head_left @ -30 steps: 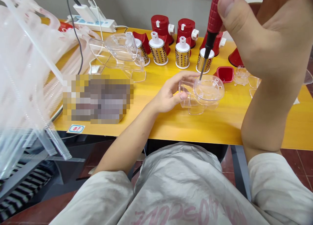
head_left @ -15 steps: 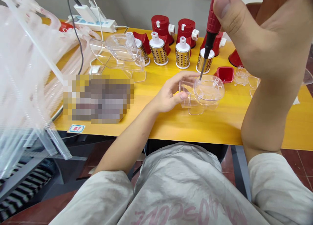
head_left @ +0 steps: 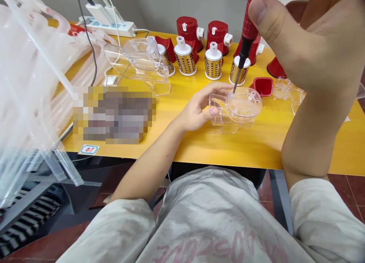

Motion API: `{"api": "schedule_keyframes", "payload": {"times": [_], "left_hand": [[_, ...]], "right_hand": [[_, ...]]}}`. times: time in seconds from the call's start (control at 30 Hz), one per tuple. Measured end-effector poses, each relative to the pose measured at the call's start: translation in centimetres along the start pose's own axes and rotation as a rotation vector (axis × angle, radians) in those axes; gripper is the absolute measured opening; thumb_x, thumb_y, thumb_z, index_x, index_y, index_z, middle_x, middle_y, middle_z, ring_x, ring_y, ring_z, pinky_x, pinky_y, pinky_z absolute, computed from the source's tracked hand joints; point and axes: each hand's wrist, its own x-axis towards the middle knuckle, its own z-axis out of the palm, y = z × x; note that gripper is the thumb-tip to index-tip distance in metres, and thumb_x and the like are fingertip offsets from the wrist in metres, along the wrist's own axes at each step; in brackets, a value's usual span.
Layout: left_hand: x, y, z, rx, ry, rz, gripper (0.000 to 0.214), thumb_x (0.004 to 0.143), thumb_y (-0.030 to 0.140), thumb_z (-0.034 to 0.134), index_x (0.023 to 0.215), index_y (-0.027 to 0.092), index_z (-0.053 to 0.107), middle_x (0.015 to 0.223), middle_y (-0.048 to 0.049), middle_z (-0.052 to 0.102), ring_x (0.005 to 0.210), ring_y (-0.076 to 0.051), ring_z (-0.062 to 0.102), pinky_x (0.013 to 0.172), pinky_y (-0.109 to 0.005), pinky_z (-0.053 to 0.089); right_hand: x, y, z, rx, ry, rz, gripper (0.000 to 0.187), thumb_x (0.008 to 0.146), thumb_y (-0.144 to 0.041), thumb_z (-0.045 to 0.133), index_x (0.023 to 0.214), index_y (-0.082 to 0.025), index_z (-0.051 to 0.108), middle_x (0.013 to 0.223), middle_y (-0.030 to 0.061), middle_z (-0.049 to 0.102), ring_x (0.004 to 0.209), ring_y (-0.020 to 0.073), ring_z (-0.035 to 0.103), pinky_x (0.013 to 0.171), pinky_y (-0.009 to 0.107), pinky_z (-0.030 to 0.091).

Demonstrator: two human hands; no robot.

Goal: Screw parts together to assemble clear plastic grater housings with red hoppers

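My left hand (head_left: pixel 199 110) grips a clear plastic housing (head_left: pixel 238 109) that rests on the yellow table (head_left: pixel 228 149), thumb and fingers wrapped round its left end. My right hand (head_left: pixel 308 42), raised close to the camera, is closed round a red-handled screwdriver (head_left: pixel 247 31). The screwdriver's thin black shaft slants down and its tip touches the rim of the clear housing's round top.
Behind stand several perforated metal drums (head_left: pixel 213 65) with white caps, red plastic bodies (head_left: pixel 218 32), a red square cup (head_left: pixel 262 86) and more clear parts (head_left: pixel 142 61). A white power strip (head_left: pixel 110 25) lies at the back left. Clear plastic pieces (head_left: pixel 28 84) pile up at left.
Almost nothing has changed; my right hand and the screwdriver handle shifted very slightly while the tip stayed on the clear housing.
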Motion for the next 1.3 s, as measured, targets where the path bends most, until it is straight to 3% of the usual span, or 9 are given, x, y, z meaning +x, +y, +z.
{"api": "schedule_keyframes", "payload": {"times": [0.23, 0.37, 0.47, 0.6, 0.77, 0.9, 1.0, 1.17, 1.3], "left_hand": [[0.2, -0.2, -0.1, 0.022, -0.006, 0.028, 0.091, 0.1, 0.095, 0.073, 0.17, 0.037, 0.068, 0.154, -0.0097, 0.081, 0.136, -0.03, 0.083, 0.111, -0.044, 0.072], [0.1, -0.3, -0.1, 0.039, 0.0, 0.029, 0.091, 0.1, 0.095, 0.072, 0.17, 0.036, 0.068, 0.154, -0.0103, 0.082, 0.135, -0.03, 0.084, 0.11, -0.044, 0.073], [0.1, -0.3, -0.1, 0.042, 0.001, 0.03, 0.09, 0.101, 0.094, 0.072, 0.169, 0.036, 0.068, 0.157, -0.0104, 0.08, 0.135, -0.029, 0.083, 0.11, -0.043, 0.073], [0.2, -0.1, -0.2, 0.048, -0.007, 0.029, 0.092, 0.101, 0.096, 0.07, 0.17, 0.036, 0.068, 0.156, -0.0105, 0.08, 0.135, -0.029, 0.083, 0.112, -0.044, 0.072], [0.2, 0.0, -0.1, 0.025, -0.004, 0.022, 0.09, 0.101, 0.093, 0.074, 0.17, 0.035, 0.068, 0.153, -0.0105, 0.082, 0.134, -0.028, 0.083, 0.11, -0.042, 0.072], [0.1, -0.1, -0.1, 0.026, -0.002, 0.02, 0.09, 0.101, 0.093, 0.074, 0.17, 0.036, 0.068, 0.152, -0.0102, 0.082, 0.134, -0.029, 0.083, 0.109, -0.043, 0.072], [0.1, -0.2, -0.1, 0.021, 0.0, 0.024, 0.091, 0.1, 0.094, 0.074, 0.17, 0.036, 0.068, 0.153, -0.0106, 0.082, 0.134, -0.029, 0.083, 0.109, -0.042, 0.072], [0.1, -0.2, -0.1, 0.032, -0.008, 0.021, 0.092, 0.1, 0.095, 0.072, 0.17, 0.035, 0.068, 0.154, -0.011, 0.082, 0.135, -0.03, 0.083, 0.111, -0.044, 0.072], [0.2, -0.1, -0.1, 0.028, -0.007, 0.026, 0.092, 0.1, 0.095, 0.073, 0.17, 0.036, 0.068, 0.153, -0.0104, 0.082, 0.135, -0.03, 0.084, 0.11, -0.044, 0.073]], "right_hand": [[0.1, -0.1, 0.8, 0.175, 0.018, -0.005, 0.068, 0.104, -0.064, 0.064, 0.146, -0.011, 0.069, 0.14, 0.0001, 0.063, 0.117, -0.0081, 0.066, 0.093, 0.004, 0.061], [0.2, 0.0, 0.1, 0.145, -0.052, 0.032, 0.082, 0.101, -0.073, 0.069, 0.157, -0.013, 0.065, 0.144, 0.0017, 0.064, 0.129, -0.001, 0.07, 0.103, 0.011, 0.068], [0.4, 0.0, -0.5, 0.06, -0.084, 0.029, 0.089, 0.098, -0.081, 0.069, 0.155, -0.013, 0.068, 0.145, 0.0016, 0.064, 0.126, -0.0035, 0.069, 0.101, 0.008, 0.068], [0.0, -0.5, -0.1, 0.031, -0.042, 0.067, 0.077, 0.097, -0.081, 0.071, 0.141, -0.018, 0.077, 0.143, -0.0016, 0.064, 0.124, -0.0069, 0.067, 0.099, 0.0, 0.064], [-0.2, -0.2, 0.2, 0.104, -0.027, 0.057, 0.08, 0.102, -0.078, 0.064, 0.151, -0.015, 0.069, 0.146, 0.0002, 0.062, 0.119, -0.0071, 0.069, 0.099, 0.004, 0.064], [0.3, 0.4, -0.5, 0.076, -0.028, 0.02, 0.067, 0.105, -0.072, 0.061, 0.142, -0.017, 0.071, 0.142, -0.0024, 0.064, 0.12, -0.0079, 0.066, 0.104, 0.006, 0.066], [0.1, -0.4, -0.3, 0.054, -0.044, 0.024, 0.07, 0.103, -0.074, 0.064, 0.146, -0.019, 0.07, 0.147, -0.0025, 0.063, 0.123, -0.0058, 0.067, 0.101, 0.007, 0.066], [-0.6, -2.2, 0.8, 0.008, 0.082, 0.128, 0.064, 0.098, -0.072, 0.069, 0.133, -0.019, 0.081, 0.136, -0.0041, 0.065, 0.127, -0.0072, 0.07, 0.097, 0.0, 0.063], [-0.4, -0.8, 0.7, 0.055, 0.018, 0.082, 0.073, 0.102, -0.076, 0.062, 0.145, -0.018, 0.074, 0.145, -0.0038, 0.063, 0.12, -0.0068, 0.07, 0.099, 0.005, 0.065]]}}
